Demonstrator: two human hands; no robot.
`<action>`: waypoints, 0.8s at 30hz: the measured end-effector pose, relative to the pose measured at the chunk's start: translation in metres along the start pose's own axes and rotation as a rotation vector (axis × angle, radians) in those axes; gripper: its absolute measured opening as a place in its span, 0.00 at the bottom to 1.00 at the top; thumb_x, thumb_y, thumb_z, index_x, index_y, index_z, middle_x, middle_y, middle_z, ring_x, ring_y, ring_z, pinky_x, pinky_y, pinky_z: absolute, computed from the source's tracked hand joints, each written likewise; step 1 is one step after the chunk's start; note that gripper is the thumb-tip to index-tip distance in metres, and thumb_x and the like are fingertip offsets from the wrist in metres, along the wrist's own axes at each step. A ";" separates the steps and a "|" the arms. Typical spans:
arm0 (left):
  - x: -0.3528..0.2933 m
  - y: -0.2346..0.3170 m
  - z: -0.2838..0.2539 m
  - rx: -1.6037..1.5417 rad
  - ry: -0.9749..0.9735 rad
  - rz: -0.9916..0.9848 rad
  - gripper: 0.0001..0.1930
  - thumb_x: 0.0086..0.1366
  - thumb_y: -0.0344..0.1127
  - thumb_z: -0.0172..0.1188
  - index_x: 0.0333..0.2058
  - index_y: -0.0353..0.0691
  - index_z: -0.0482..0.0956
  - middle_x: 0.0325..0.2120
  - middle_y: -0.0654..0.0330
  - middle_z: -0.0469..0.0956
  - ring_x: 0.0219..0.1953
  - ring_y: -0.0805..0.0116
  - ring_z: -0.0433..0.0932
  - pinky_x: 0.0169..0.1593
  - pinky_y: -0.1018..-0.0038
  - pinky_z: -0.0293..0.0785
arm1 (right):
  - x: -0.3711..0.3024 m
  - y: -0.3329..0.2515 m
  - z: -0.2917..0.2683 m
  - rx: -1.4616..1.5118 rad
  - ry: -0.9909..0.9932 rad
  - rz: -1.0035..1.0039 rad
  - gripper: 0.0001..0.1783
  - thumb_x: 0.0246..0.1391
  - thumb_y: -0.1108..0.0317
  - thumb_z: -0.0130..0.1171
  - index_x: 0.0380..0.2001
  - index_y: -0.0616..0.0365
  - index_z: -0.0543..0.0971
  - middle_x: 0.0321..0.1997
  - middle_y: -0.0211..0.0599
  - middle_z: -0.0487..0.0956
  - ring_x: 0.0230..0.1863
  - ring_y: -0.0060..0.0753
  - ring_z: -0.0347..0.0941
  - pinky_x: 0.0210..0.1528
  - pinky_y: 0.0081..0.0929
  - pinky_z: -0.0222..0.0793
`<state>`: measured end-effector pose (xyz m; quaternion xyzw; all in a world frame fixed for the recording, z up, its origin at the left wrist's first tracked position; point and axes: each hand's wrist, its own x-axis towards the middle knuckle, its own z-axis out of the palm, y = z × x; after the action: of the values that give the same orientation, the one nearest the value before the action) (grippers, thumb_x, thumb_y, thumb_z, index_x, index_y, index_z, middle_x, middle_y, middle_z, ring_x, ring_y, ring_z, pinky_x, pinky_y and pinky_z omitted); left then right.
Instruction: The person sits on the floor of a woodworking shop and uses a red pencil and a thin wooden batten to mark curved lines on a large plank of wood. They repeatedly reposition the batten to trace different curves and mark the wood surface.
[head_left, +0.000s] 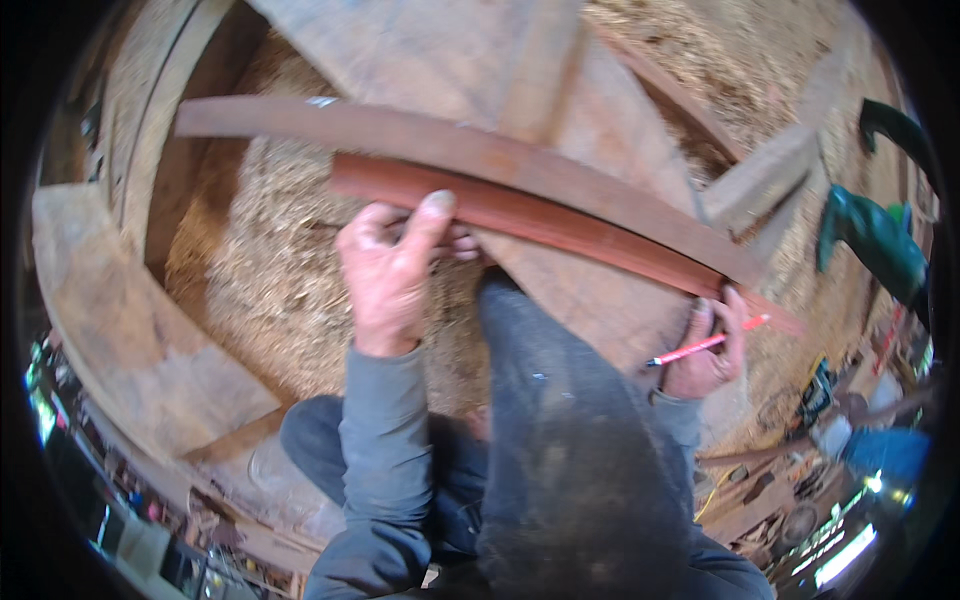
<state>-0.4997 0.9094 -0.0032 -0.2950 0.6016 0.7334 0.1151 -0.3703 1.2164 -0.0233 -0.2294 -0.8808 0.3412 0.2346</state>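
A reddish wooden strip [540, 220] lies slantwise in front of me. My left hand [390, 270] grips its left part, the thumb on the near edge and the fingers curled beneath. Near the strip's right end is my right hand [705, 350], its fingertips touching the wood. A red pencil [690, 350] lies across that hand, held between the fingers. Just beyond the reddish strip, and close alongside it, runs a longer, slightly curved brown wooden strip [400, 128]. Both strips cross over a broad wooden board [610, 310].
Wood shavings [285, 220] cover the ground around the board. A curved plank [140, 330] lies at the left. Green boots [870, 235] stand at the far right, near a wooden beam [765, 180]. A blue container [885, 455] sits among clutter at the lower right.
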 end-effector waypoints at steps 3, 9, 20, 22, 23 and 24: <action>0.001 0.002 0.001 -0.022 -0.012 0.018 0.15 0.70 0.37 0.69 0.39 0.27 0.78 0.29 0.50 0.82 0.27 0.63 0.84 0.34 0.69 0.86 | 0.001 -0.001 -0.003 -0.021 -0.026 0.004 0.05 0.61 0.79 0.67 0.39 0.65 0.83 0.58 0.53 0.81 0.64 0.45 0.74 0.68 0.43 0.67; 0.001 -0.002 -0.002 -0.024 -0.016 0.031 0.15 0.69 0.37 0.70 0.40 0.28 0.78 0.30 0.49 0.83 0.28 0.63 0.85 0.34 0.68 0.86 | 0.001 -0.012 0.002 0.040 0.032 -0.125 0.22 0.73 0.56 0.58 0.51 0.68 0.78 0.53 0.52 0.83 0.62 0.46 0.76 0.67 0.41 0.71; 0.001 -0.003 -0.002 0.001 -0.015 0.039 0.16 0.70 0.39 0.70 0.40 0.29 0.78 0.30 0.49 0.83 0.29 0.61 0.85 0.35 0.65 0.86 | 0.030 -0.060 0.008 0.354 -0.720 -0.019 0.24 0.70 0.57 0.51 0.46 0.69 0.85 0.35 0.47 0.86 0.35 0.40 0.84 0.42 0.33 0.79; 0.001 -0.003 -0.003 0.007 -0.030 0.041 0.15 0.70 0.38 0.69 0.41 0.30 0.78 0.30 0.50 0.83 0.30 0.61 0.85 0.35 0.65 0.85 | 0.035 -0.064 0.016 0.423 -0.714 0.017 0.18 0.60 0.68 0.53 0.46 0.69 0.86 0.35 0.48 0.86 0.37 0.38 0.85 0.43 0.32 0.80; 0.001 -0.003 -0.004 0.004 -0.033 0.042 0.15 0.70 0.38 0.69 0.41 0.30 0.78 0.30 0.50 0.83 0.30 0.61 0.85 0.35 0.65 0.85 | 0.036 -0.064 0.020 0.440 -0.726 -0.002 0.18 0.60 0.68 0.54 0.46 0.68 0.86 0.35 0.48 0.86 0.37 0.38 0.85 0.43 0.32 0.80; 0.002 -0.003 -0.004 0.001 -0.036 0.041 0.15 0.70 0.38 0.69 0.41 0.30 0.78 0.30 0.50 0.83 0.30 0.61 0.85 0.35 0.65 0.85 | 0.037 -0.064 0.023 0.455 -0.728 -0.026 0.18 0.60 0.68 0.55 0.46 0.68 0.86 0.36 0.48 0.86 0.37 0.38 0.85 0.43 0.32 0.80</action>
<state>-0.4982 0.9060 -0.0073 -0.2696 0.6058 0.7403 0.1110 -0.4282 1.1837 0.0166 -0.0254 -0.8112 0.5826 -0.0429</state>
